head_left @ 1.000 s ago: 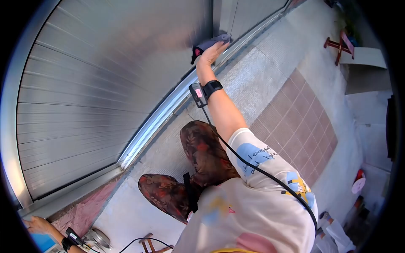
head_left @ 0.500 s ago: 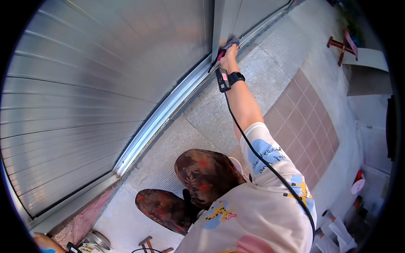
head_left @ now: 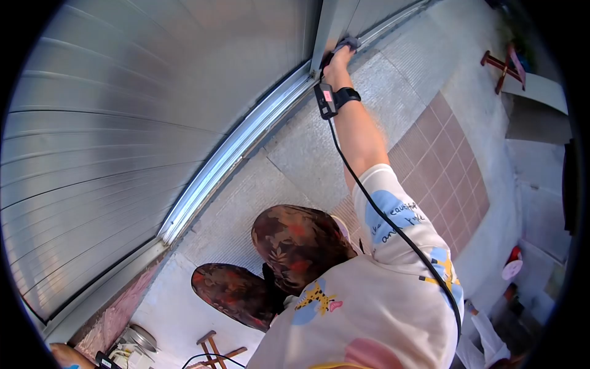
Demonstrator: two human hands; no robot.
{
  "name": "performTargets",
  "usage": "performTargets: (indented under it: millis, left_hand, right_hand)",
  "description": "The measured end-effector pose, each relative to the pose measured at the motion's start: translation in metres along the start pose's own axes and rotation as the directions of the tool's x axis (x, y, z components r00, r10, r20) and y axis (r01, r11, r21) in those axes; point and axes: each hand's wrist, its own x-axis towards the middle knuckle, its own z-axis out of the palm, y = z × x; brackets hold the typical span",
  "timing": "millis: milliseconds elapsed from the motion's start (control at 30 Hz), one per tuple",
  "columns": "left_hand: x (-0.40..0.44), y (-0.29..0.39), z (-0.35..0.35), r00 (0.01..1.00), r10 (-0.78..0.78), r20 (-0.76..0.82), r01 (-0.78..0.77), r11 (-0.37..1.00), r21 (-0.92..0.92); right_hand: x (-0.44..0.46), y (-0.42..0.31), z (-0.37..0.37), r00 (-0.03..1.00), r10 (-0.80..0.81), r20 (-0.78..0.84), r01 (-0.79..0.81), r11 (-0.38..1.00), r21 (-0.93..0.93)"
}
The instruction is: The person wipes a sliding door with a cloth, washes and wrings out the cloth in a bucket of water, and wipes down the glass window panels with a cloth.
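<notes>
My right hand (head_left: 338, 61) reaches far forward, its fingers closed around a dark grey cloth (head_left: 349, 43). The cloth is against the foot of the upright metal frame post (head_left: 335, 27), beside the shiny door track (head_left: 239, 144). A black watch-like band (head_left: 348, 96) and a small black box (head_left: 325, 101) with a cable sit at that wrist. At the lower left edge, part of my left hand or forearm (head_left: 66, 355) shows next to another black device (head_left: 106, 360). Its fingers are cut off by the view, with a bit of blue beside it.
A large ribbed metal door panel (head_left: 153, 123) stands at the left. My bent knees (head_left: 301, 246) are over pale ridged floor slabs. A wooden folding stool (head_left: 212, 347) and metal bowls (head_left: 142, 337) lie at the bottom; another red-brown stool (head_left: 505, 67) stands at upper right.
My right hand and the cloth have slid slightly up and farther along the track towards the post. The cloth's pink part no longer shows. The view has shifted a little.
</notes>
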Motion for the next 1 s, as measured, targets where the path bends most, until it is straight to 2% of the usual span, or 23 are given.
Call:
performTargets:
  millis: [67, 100, 167, 233, 267, 300, 367, 500, 567, 600, 633, 700, 733, 800, 867, 900, 967, 1000]
  left_hand:
    - [0.002, 0.003, -0.003, 1.000, 0.008, -0.005, -0.008, 1.000, 0.010]
    - [0.003, 0.004, -0.003, 1.000, 0.011, -0.006, -0.010, 1.000, 0.014]
    - [0.001, 0.007, -0.004, 1.000, 0.015, -0.007, -0.015, 1.000, 0.017]
    - [0.003, 0.015, -0.006, 0.999, 0.032, -0.011, -0.031, 0.999, 0.025]
    - [0.004, 0.016, -0.007, 0.999, 0.040, -0.016, -0.039, 0.999, 0.026]
    - [0.004, 0.019, -0.011, 0.998, 0.055, -0.018, -0.054, 0.998, 0.034]
    - [0.000, 0.024, -0.021, 0.997, 0.069, -0.019, -0.068, 0.996, 0.056]
    - [-0.003, 0.069, -0.035, 0.998, 0.064, 0.020, -0.065, 0.997, 0.038]
    - [-0.006, 0.120, -0.049, 0.996, 0.086, 0.019, -0.085, 0.994, -0.062]
    - [-0.013, 0.104, -0.037, 0.955, 0.147, -0.257, -0.124, 0.987, 0.103]
    - [-0.013, 0.118, -0.047, 0.996, -0.030, -0.083, 0.033, 0.999, 0.030]
    - [-0.002, 0.098, -0.047, 0.950, 0.255, -0.181, -0.192, 0.932, 0.307]
    - [-0.002, 0.098, -0.047, 0.954, 0.251, -0.166, -0.190, 0.930, 0.313]
    - [0.002, 0.096, -0.047, 0.949, 0.271, -0.163, -0.211, 0.927, 0.311]
    - [0.006, 0.096, -0.048, 0.946, 0.280, -0.162, -0.222, 0.927, 0.303]
    - [0.006, 0.097, -0.047, 0.946, 0.281, -0.159, -0.227, 0.928, 0.294]
    - [0.007, 0.096, -0.044, 0.947, 0.280, -0.157, -0.231, 0.934, 0.274]
    - [0.007, 0.096, -0.043, 0.947, 0.279, -0.160, -0.231, 0.937, 0.264]
  right_hand:
    - [0.007, 0.042, -0.016, 0.993, 0.118, -0.023, -0.113, 0.980, 0.162]
    - [-0.010, 0.038, -0.012, 0.982, 0.143, -0.127, -0.129, 0.986, 0.110]
    - [-0.044, 0.025, 0.002, 0.962, 0.216, -0.167, -0.195, 0.972, 0.135]
    - [-0.051, 0.026, 0.009, 0.973, 0.137, -0.186, -0.112, 0.984, 0.136]
    - [-0.037, 0.028, 0.003, 0.977, 0.149, -0.154, -0.123, 0.979, 0.165]
    - [-0.038, 0.011, -0.001, 0.978, 0.161, -0.134, -0.152, 0.986, 0.074]
    - [-0.024, 0.000, -0.013, 0.944, 0.328, -0.039, -0.326, 0.944, 0.054]
    - [-0.029, 0.018, -0.018, 0.937, 0.339, -0.085, -0.337, 0.941, 0.040]
    - [-0.010, 0.023, -0.034, 0.908, 0.396, 0.136, -0.418, 0.872, 0.255]
    - [-0.008, 0.012, -0.037, 0.891, 0.410, 0.193, -0.441, 0.883, 0.160]
    - [-0.008, 0.007, -0.041, 0.886, 0.399, 0.237, -0.418, 0.908, 0.037]
    - [-0.008, -0.001, -0.049, 0.870, 0.372, 0.324, -0.321, 0.925, -0.202]
    - [-0.008, 0.000, -0.044, 0.865, 0.400, 0.303, -0.336, 0.910, -0.243]
    - [-0.018, -0.012, -0.039, 0.853, 0.371, 0.368, -0.266, 0.915, -0.304]
    - [-0.038, -0.042, -0.034, 0.859, 0.335, 0.386, -0.323, 0.941, -0.096]
    - [-0.057, -0.061, -0.030, 0.858, 0.411, 0.309, -0.486, 0.844, 0.227]
    - [-0.105, -0.090, -0.042, 0.800, 0.331, 0.500, -0.499, 0.830, 0.250]
    - [-0.104, -0.079, -0.058, 0.863, 0.218, 0.456, -0.339, 0.919, 0.201]
